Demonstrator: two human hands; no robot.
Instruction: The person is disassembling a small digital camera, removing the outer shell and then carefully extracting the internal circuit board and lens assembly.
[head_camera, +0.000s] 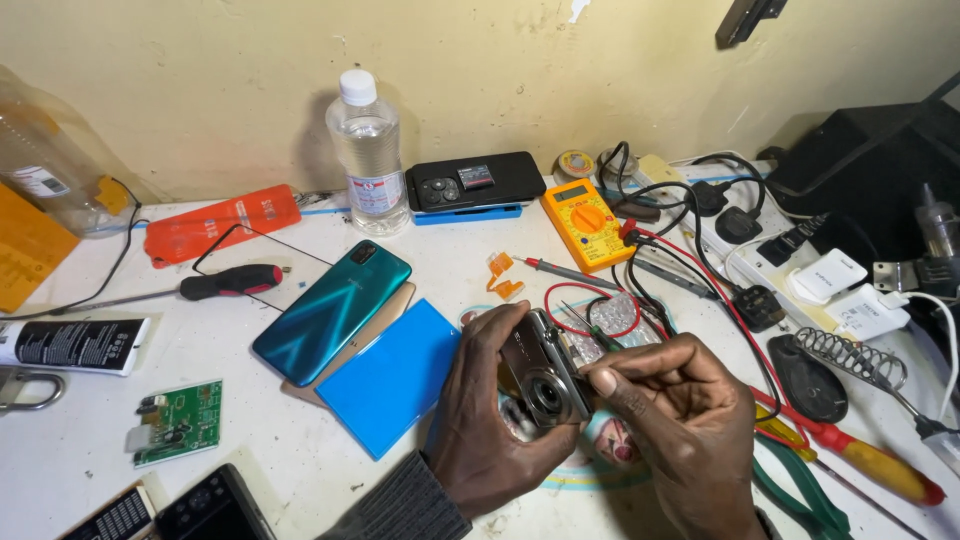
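My left hand (490, 410) grips a small silver compact camera (543, 372) from the left, with the lens facing me and the body tilted. My right hand (685, 425) pinches a thin tool with a green grip (598, 335) between thumb and fingers, its tip at the camera's right end. Both hands hover just above the white workbench (300, 450). A blue flat pad (395, 375) lies right beside my left hand.
A teal phone (330, 310), a black-and-red screwdriver (225, 283), a green circuit board (180, 422) and a tube (75, 343) lie to the left. A clear bottle (367, 150), black phone (475, 182) and orange multimeter (588, 222) stand behind. Cables, a soldering stand (850, 365) and pliers (800, 490) crowd the right.
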